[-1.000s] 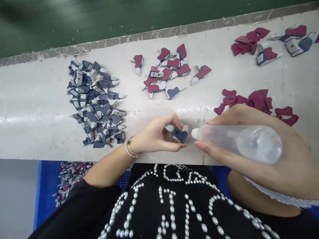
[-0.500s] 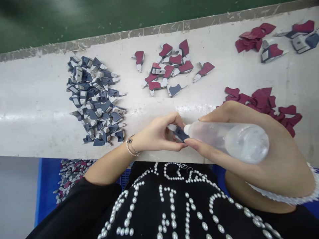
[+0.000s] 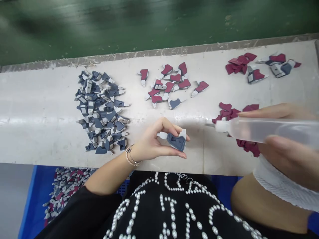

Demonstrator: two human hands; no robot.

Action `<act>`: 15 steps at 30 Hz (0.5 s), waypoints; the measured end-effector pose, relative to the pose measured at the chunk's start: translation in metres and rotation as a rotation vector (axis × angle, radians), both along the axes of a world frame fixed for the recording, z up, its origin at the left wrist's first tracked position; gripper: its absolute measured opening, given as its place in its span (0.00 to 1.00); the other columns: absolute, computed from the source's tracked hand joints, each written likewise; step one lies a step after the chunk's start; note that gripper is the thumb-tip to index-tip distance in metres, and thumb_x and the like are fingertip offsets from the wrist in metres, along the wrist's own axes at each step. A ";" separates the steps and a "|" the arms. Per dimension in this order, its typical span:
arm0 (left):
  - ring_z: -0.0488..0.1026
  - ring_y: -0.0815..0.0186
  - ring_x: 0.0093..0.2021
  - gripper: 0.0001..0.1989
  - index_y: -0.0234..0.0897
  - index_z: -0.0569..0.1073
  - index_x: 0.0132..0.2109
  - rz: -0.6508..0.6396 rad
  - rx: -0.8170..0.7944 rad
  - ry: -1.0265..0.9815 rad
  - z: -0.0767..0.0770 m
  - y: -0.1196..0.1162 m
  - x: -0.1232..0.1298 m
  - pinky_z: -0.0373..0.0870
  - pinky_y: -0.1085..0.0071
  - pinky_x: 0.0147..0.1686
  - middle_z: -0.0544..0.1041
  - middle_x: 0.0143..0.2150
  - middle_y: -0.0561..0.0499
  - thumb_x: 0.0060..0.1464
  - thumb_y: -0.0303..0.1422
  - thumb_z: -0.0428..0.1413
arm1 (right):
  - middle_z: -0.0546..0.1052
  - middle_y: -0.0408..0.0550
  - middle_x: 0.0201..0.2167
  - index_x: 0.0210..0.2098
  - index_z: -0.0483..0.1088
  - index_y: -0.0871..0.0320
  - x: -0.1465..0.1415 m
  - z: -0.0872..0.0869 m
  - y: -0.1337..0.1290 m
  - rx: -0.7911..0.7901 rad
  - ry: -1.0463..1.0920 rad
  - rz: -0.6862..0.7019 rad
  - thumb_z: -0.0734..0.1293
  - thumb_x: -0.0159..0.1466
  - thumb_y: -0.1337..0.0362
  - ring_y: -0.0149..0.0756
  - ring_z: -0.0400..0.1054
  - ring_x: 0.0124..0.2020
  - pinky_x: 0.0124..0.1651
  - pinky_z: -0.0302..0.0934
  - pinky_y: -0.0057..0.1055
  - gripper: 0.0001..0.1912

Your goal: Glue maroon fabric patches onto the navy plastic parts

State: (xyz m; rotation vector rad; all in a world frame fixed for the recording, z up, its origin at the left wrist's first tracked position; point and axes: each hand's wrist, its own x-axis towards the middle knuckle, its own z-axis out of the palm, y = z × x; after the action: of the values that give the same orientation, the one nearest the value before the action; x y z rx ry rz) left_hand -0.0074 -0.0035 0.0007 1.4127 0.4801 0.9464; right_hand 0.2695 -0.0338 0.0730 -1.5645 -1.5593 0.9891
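Between its thumb and fingers, my left hand holds a small blue-grey and white plastic part, its recessed blue face turned up. A translucent squeeze bottle with a white cap and a thin nozzle is gripped by my right hand, which is blurred. The bottle lies nearly level, its nozzle pointing left, apart from the plastic part. Maroon flat pieces lie partly hidden behind the bottle and that hand.
A heap of blue-grey and white parts covers the table's left side. Parts with maroon faces lie at the middle back. More maroon pieces and several assembled parts sit back right. A blue crate full of parts stands below the table's front edge.
My right hand has drawn the bottle away to the right, off the plastic part. The part in my left hand now shows its recessed face. The view has shifted.
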 end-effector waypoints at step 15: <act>0.83 0.61 0.44 0.21 0.39 0.68 0.45 0.265 0.099 -0.090 0.007 0.003 -0.021 0.83 0.71 0.37 0.81 0.42 0.48 0.49 0.27 0.70 | 0.81 0.47 0.49 0.46 0.77 0.52 -0.061 -0.047 0.028 0.061 -0.100 0.373 0.71 0.64 0.64 0.43 0.75 0.51 0.55 0.69 0.43 0.10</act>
State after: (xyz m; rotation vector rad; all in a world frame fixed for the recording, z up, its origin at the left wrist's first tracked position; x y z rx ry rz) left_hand -0.0283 0.0000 0.0082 1.4100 0.5690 1.2561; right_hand 0.2085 -0.0055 0.0260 -1.3249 -1.9800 1.0608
